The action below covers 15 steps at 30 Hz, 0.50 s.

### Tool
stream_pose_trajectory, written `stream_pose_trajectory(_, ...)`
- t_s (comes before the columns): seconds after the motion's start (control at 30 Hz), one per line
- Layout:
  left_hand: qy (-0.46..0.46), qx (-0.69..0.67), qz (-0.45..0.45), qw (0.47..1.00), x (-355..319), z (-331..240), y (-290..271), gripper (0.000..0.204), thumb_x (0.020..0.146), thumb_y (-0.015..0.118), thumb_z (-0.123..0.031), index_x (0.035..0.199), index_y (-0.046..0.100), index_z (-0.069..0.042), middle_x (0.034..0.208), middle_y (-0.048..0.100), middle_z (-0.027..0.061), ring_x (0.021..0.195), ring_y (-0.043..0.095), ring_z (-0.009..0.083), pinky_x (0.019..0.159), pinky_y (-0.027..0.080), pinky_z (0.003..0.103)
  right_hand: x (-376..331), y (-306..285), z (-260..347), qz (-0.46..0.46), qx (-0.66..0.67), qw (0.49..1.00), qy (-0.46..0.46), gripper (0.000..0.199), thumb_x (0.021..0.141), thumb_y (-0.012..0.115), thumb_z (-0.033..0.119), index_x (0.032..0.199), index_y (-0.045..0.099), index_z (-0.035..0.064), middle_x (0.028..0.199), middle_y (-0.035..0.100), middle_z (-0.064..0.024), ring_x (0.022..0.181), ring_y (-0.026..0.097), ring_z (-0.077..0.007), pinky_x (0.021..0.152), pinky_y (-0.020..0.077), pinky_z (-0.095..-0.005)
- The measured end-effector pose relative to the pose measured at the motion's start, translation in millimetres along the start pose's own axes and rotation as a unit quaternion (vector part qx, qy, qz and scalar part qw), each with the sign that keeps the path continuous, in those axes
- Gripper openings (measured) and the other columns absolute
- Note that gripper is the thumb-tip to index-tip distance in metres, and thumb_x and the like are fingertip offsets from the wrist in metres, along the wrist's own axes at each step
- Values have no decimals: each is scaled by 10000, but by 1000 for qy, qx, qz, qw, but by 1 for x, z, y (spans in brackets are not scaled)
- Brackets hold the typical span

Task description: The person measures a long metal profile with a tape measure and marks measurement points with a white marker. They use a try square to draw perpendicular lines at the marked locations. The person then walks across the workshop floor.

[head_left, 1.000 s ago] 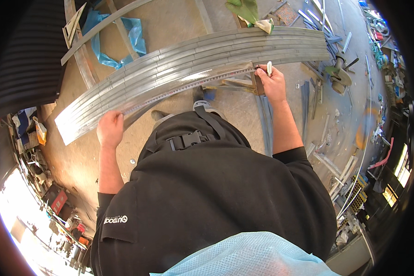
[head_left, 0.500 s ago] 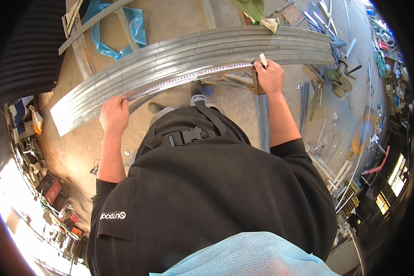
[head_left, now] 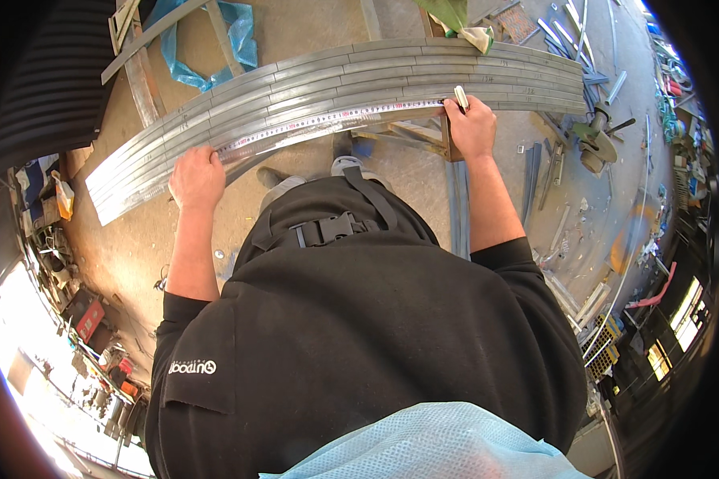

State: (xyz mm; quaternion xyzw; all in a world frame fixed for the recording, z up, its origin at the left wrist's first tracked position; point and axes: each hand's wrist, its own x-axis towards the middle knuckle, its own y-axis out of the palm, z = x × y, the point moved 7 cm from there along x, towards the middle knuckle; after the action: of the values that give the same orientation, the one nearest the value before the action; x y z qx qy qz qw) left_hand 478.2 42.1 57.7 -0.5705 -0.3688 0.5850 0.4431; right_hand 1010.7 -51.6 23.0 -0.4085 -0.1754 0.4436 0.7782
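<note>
Several long grey metal strips (head_left: 359, 76) lie side by side on a stand in front of me. A measuring tape (head_left: 327, 120) is stretched along the nearest strip. My left hand (head_left: 197, 177) presses the tape's left end down on the strip. My right hand (head_left: 471, 128) holds the tape's right end against the metal and grips a white marker (head_left: 460, 96) pointing up over the strips.
A blue plastic sheet (head_left: 180, 48) lies under metal bars at the far left. A green and white glove (head_left: 463, 24) rests on the strips' far edge. Loose metal bars and a small machine (head_left: 595, 144) lie on the floor at right. Clutter and boxes line the left edge.
Both hands have stayed on the tape; the view has shifted slightly, and my right hand with the marker has settled onto the strip.
</note>
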Motion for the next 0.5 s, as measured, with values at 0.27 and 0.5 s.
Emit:
stream_pose_trajectory(0.27, -14, 19, 17, 1000, 1, -4, -4, 271, 1067, 592, -309, 1156, 802, -163, 1223, 764, 75, 1182, 708, 342, 994, 585, 530, 4, 3, -4, 17, 9, 1000, 1, 310, 918, 789, 345, 937, 809, 36, 870, 782, -201, 861, 753, -438, 807, 581, -510)
stream_pose_trajectory(0.5, -21, 24, 27, 999, 2, -6, -6, 276, 1068, 588, -309, 1163, 806, -167, 1223, 764, 70, 1192, 706, 338, 994, 584, 529, 5, 1, 1, 23, -9, 1000, -3, 303, 923, 783, 337, 931, 814, 36, 889, 792, -190, 883, 758, -426, 827, 582, -499)
